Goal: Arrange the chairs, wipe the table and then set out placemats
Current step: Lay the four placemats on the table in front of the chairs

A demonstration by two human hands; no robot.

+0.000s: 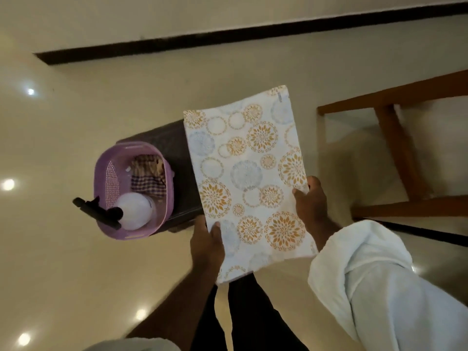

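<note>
Head view looks straight down at a patterned placemat (pixel 248 178), white with orange and blue-grey circles, held flat in the air above the glossy cream floor (pixel 63 122). Both hands grip it: the left hand (pixel 206 240) pinches its near left edge, thumb on top, and the right hand (pixel 312 201) pinches the right edge, below a white sleeve (pixel 379 274). Just left of the placemat, a purple basket (pixel 98 173) sits on a dark stool (pixel 172 143), holding a white spray bottle (pixel 134 211) and a checked cloth (pixel 147 177). A wooden frame (pixel 395 138) stands at the right.
</note>
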